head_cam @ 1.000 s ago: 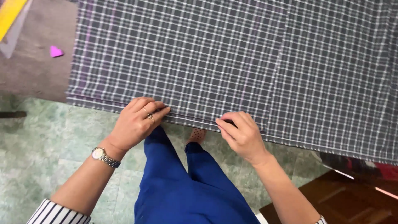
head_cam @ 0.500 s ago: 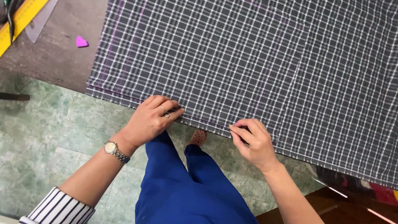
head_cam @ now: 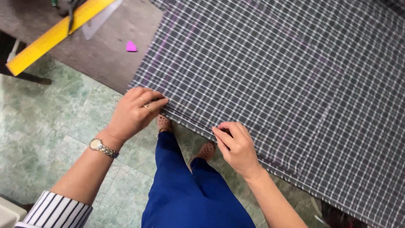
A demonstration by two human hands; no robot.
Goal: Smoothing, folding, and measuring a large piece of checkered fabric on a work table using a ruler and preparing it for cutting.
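— Now, what do we see along the near edge of the surface point(head_cam: 105, 55)?

— We see a dark checked fabric point(head_cam: 287, 84) spread flat over the brown surface, its near edge running diagonally from upper left to lower right and slightly overhanging. Faint purple marking lines cross the cloth.

— And how do we find the hands?

— We find the left hand point(head_cam: 133, 112) at the fabric's near left corner, fingers curled and closed on the edge of the cloth, with rings on two fingers and a wristwatch point(head_cam: 102, 147) on the wrist. The right hand point(head_cam: 238, 145) sits further along the same edge, its fingertips pinched narrowly on the hem. The two hands are apart, with a stretch of layered edge between them.

— What else do we note around them?

— We note a yellow ruler point(head_cam: 55, 36) lying aslant at the upper left of the surface, partly over its edge, with a clear plastic ruler point(head_cam: 101, 21) just beside it. A small pink piece of tailor's chalk point(head_cam: 131, 46) rests on the bare surface, near the fabric but not touching it. Below, we see blue trousers point(head_cam: 190, 194), perforated tan shoes point(head_cam: 164, 123) and a green marbled tile floor point(head_cam: 46, 122). A striped sleeve point(head_cam: 57, 211) covers the left forearm.
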